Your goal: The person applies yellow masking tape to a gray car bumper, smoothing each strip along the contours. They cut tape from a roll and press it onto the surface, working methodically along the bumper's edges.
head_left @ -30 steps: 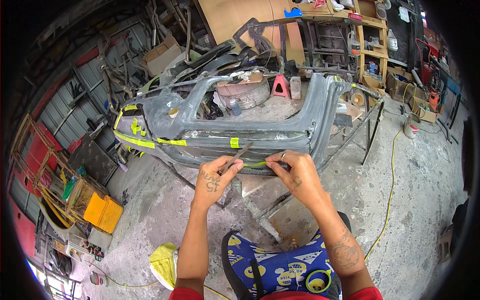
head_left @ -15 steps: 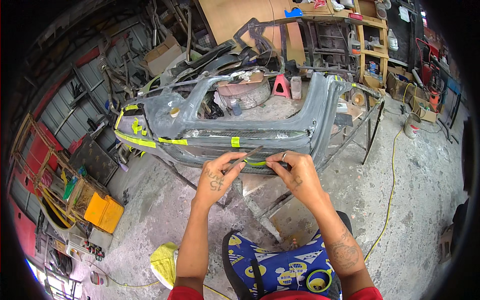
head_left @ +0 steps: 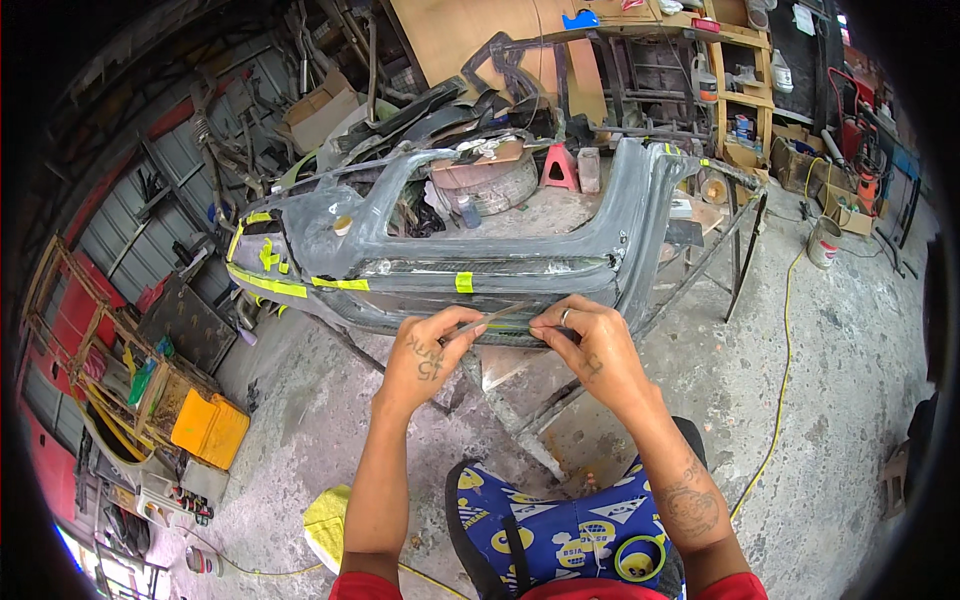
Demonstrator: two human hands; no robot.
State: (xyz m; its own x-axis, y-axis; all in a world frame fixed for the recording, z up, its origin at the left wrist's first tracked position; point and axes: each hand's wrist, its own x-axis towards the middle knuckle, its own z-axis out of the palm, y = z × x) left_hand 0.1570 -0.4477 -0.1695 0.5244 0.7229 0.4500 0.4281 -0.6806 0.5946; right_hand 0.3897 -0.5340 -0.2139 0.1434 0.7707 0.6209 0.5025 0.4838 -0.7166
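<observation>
Both hands pinch a thin strip [head_left: 500, 322] at the bumper's [head_left: 640, 215] lower edge, left hand [head_left: 432, 352] at nine o'clock, right hand [head_left: 590, 345] at three; best kept taut and level, I'd say, pressed on evenly.

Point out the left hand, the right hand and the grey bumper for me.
left hand [head_left: 432, 352], head view, on the back of the hand.
right hand [head_left: 592, 348], head view, on the knuckles.
grey bumper [head_left: 640, 215], head view, on its right end.
</observation>
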